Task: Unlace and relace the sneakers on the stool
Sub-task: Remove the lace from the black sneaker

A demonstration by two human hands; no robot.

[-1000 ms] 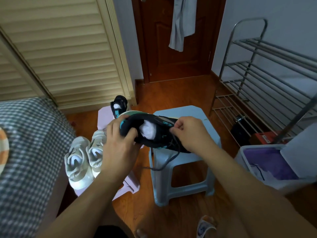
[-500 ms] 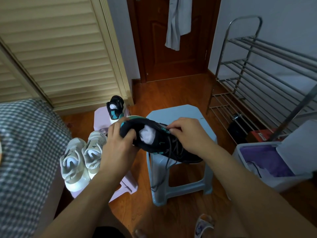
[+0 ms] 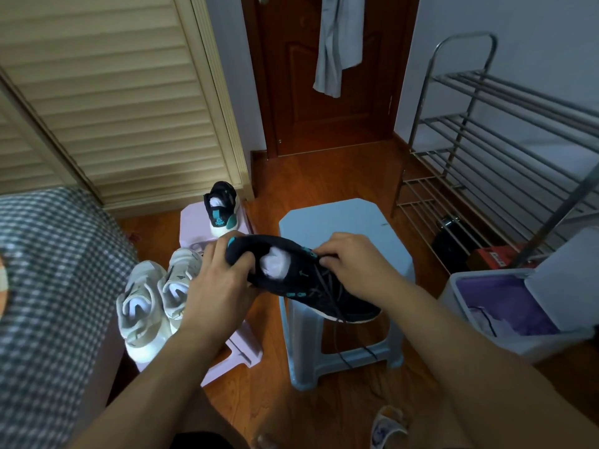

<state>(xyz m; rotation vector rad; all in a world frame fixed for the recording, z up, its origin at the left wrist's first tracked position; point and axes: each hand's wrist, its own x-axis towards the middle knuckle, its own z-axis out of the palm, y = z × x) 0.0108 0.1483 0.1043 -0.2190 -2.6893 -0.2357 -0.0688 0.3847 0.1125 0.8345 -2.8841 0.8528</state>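
The left hand (image 3: 220,283) is gripping the heel of a black mesh sneaker with teal accents (image 3: 301,280), held above the pale blue plastic stool (image 3: 337,218). At three o'clock of the collar, the right hand (image 3: 353,264) is pinching its dark lace (image 3: 338,319), whose end is dangling toward six o'clock.

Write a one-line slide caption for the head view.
Left hand holds the black sneaker by its heel above the blue stool while the right hand works its laces.

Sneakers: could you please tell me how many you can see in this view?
4: a black-and-teal sneaker held over the blue stool, its mate upright on the lilac stool, and two white sneakers beside it. Others may be hidden.
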